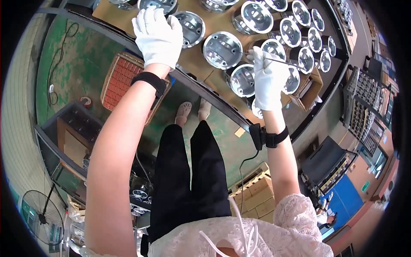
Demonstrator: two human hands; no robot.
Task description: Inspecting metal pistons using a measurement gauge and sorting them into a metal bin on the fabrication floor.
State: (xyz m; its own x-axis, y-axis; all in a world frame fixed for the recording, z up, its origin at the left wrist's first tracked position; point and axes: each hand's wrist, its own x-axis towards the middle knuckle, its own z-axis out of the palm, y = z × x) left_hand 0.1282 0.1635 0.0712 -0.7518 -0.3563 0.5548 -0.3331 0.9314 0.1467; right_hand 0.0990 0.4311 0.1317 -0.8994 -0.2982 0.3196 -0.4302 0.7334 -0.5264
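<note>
My left hand [158,36], in a white glove, lies at the far left edge of the bench against a shiny metal cup-shaped part [165,5]. Its fingers are stretched out and the thumb stands a little apart. Beside it sits another round metal part [190,29]. My right hand [269,79], gloved too, is closed on a thin metal rod [287,64], which reaches out on both sides of the fingers. The rod's left end is close to an open metal cup [222,50]. More cups [243,80] stand around and under this hand, partly hidden by it.
Several rows of shiny cups [290,32] cover the brown board [209,17] on the dark-edged bench. A small cardboard box [309,91] sits at the right edge. Below are a red woven seat [122,81], a fan [42,218] and cardboard boxes [259,197]. Another person [323,216] is far right.
</note>
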